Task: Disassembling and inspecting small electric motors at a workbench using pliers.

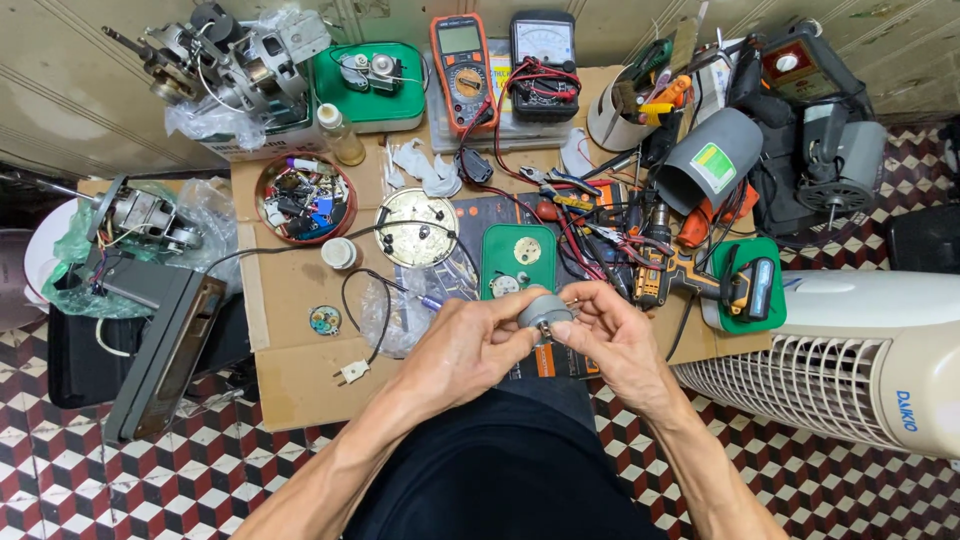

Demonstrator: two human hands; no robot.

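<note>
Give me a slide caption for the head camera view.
Both hands, left and right, hold a small grey round motor above a cluttered cardboard workbench.

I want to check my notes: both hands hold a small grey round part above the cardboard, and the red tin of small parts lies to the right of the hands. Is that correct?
Not quite. The head view shows the red tin of small parts to the upper left of the hands, not the right. The rest holds: the left hand and right hand hold the small grey round part above the cardboard.

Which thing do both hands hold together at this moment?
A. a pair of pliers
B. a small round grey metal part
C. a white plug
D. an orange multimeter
B: the left hand and the right hand both grip the small round grey metal part between their fingers.
</note>
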